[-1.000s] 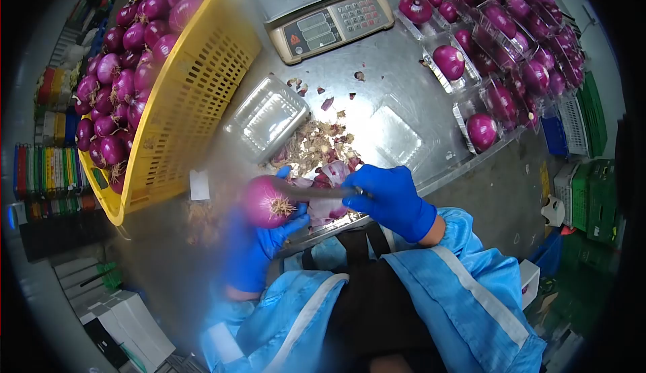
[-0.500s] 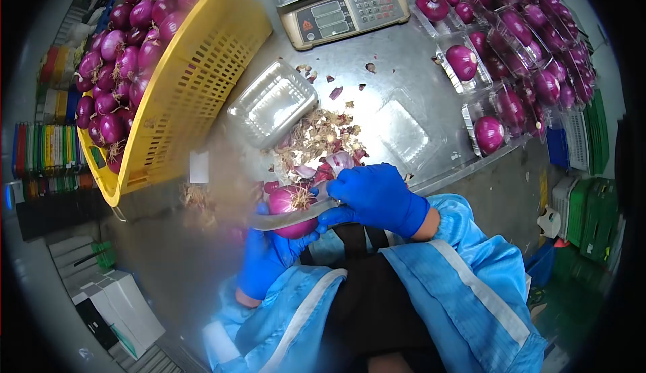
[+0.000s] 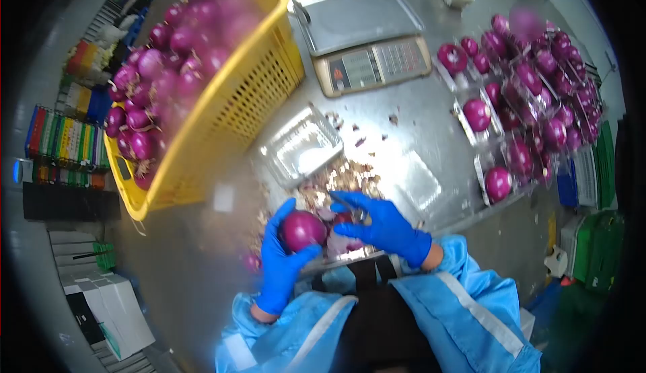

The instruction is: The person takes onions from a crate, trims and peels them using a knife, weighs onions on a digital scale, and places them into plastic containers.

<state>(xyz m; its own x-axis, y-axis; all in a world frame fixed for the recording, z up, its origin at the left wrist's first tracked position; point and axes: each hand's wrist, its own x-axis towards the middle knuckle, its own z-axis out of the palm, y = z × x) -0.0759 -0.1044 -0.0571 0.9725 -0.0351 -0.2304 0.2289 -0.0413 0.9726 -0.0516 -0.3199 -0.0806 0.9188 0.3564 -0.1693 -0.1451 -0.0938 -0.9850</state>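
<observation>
A purple onion rests in my left hand, its smooth skin facing up and the thumb curled along its lower side. Just to the right, my right hand grips a knife; only a short dark part of it shows and the rest is hidden or blurred. Beneath and between the hands are loose onion peels. More dry skins and root trimmings lie on the metal table beyond my fingers.
A yellow crate heaped with onions tilts at the left. A scale stands at the back. Transparent plastic trays lie mid-table, and packed onions are stacked at the right, near the table edge.
The knife blade lay across the rooty side of the onion; now it is off it. The onion has turned, its roots out of sight. My right hand has drawn slightly away, and the camera view has shifted.
</observation>
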